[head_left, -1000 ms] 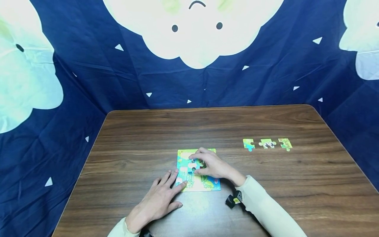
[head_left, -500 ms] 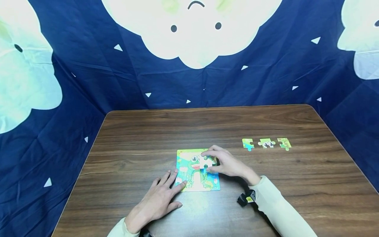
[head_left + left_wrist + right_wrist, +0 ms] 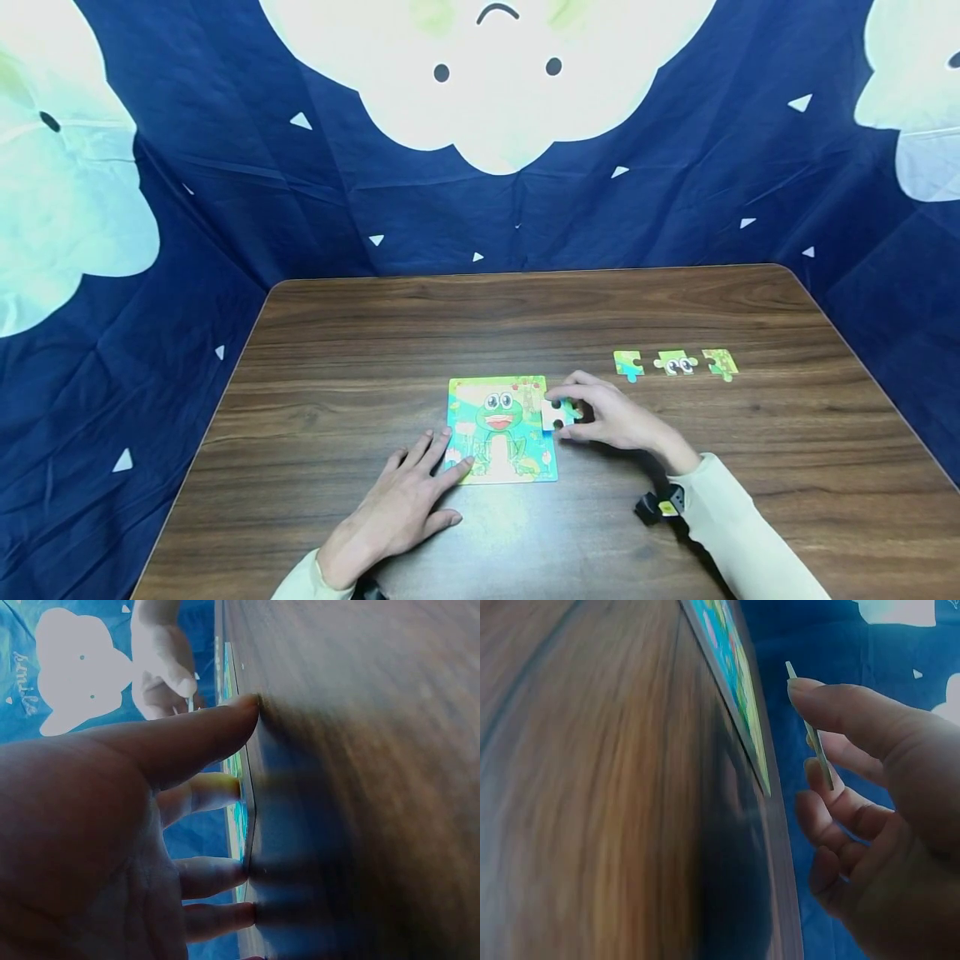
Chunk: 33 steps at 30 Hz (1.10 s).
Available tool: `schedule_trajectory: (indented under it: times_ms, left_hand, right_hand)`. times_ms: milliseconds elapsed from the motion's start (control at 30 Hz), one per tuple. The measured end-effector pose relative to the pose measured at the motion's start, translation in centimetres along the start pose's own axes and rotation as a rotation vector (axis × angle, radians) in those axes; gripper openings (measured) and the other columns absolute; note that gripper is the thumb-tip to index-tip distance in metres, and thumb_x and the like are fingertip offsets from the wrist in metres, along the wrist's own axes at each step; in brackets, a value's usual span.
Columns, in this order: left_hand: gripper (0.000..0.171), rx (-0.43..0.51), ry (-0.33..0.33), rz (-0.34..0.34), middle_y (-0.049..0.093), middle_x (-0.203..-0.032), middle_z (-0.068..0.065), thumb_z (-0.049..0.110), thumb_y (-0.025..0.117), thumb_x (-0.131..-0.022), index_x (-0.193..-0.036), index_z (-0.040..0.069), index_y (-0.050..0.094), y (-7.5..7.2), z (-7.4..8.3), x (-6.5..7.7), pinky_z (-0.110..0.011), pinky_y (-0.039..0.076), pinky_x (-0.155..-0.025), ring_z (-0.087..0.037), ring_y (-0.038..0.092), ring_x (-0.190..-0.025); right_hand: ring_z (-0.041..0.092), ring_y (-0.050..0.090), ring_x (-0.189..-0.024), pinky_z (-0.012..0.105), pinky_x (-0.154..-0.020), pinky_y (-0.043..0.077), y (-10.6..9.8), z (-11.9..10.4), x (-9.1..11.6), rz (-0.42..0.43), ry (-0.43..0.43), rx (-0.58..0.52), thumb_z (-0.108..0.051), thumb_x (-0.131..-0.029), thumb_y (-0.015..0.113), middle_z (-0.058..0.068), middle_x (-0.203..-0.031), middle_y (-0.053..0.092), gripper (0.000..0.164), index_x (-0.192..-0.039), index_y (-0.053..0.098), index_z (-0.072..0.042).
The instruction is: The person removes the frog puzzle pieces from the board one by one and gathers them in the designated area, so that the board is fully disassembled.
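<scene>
A square puzzle board [image 3: 501, 433] with a green frog picture lies on the table. My left hand [image 3: 405, 504] lies with fingers spread, index and other fingertips at the board's left edge; in the left wrist view its fingers [image 3: 214, 877] are straight. Just right of the board, my right hand [image 3: 611, 417] pinches a white, blue and green jigsaw piece [image 3: 556, 415] between thumb and fingers. In the right wrist view that thin piece [image 3: 820, 750] shows edge-on, held above the table and apart from the board.
Three more jigsaw pieces stand in a row at the back right: a yellow-blue one [image 3: 628, 364], one with eyes [image 3: 677, 364] and a yellow-green one [image 3: 722, 363]. A dark blue cloth [image 3: 517, 225] with cloud figures hangs behind the wooden table [image 3: 360, 325].
My right hand has moved right with the jigsaw piece, from over the frog picture to beyond the board's right edge. The left hand has stayed in place.
</scene>
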<state>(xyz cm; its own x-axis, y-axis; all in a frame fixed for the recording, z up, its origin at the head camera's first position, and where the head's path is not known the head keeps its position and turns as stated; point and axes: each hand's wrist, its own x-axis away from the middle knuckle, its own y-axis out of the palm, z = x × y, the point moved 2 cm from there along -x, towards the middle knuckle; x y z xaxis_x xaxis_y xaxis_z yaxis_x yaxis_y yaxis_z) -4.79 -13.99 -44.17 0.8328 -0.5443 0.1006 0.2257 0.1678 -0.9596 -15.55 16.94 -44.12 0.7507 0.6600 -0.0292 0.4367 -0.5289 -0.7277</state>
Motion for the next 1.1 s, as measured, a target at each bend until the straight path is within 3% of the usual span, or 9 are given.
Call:
schedule_trajectory:
  times_ms: [367,767,1100]
  left_hand:
    - [0.06,0.01,-0.004,-0.015,0.035,-0.159,-0.027,0.044,0.069,-0.091,-0.145,0.022,0.054,0.1,-0.1,0.0,-0.066,0.04,-0.102,-0.049,0.039,-0.144]
    - [0.06,0.024,-0.004,-0.013,0.035,-0.159,-0.027,0.043,0.07,-0.09,-0.145,0.022,0.054,0.0,0.0,0.0,-0.066,0.039,-0.102,-0.049,0.038,-0.144]
    - [0.06,0.028,-0.009,-0.024,0.034,-0.16,-0.026,0.043,0.069,-0.09,-0.145,0.022,0.054,-0.1,0.0,0.0,-0.067,0.039,-0.103,-0.049,0.038,-0.145]
  right_hand:
    - [0.01,0.051,-0.096,0.024,-0.079,0.042,-1.9,2.4,2.6,0.016,0.019,0.047,-0.025,-0.088,0.078,0.0,-0.116,0.062,0.045,-0.13,0.065,-0.016]
    - [0.005,0.052,-0.097,0.024,-0.08,0.046,-4.0,5.1,5.3,0.047,0.051,0.069,-0.025,-0.087,0.078,0.0,-0.12,0.064,0.042,-0.127,0.067,-0.016]
    - [0.005,0.053,-0.098,0.023,-0.081,0.046,-4.9,6.4,6.2,0.052,0.08,0.125,-0.023,-0.086,0.08,0.005,-0.12,0.064,0.044,-0.127,0.067,-0.013]
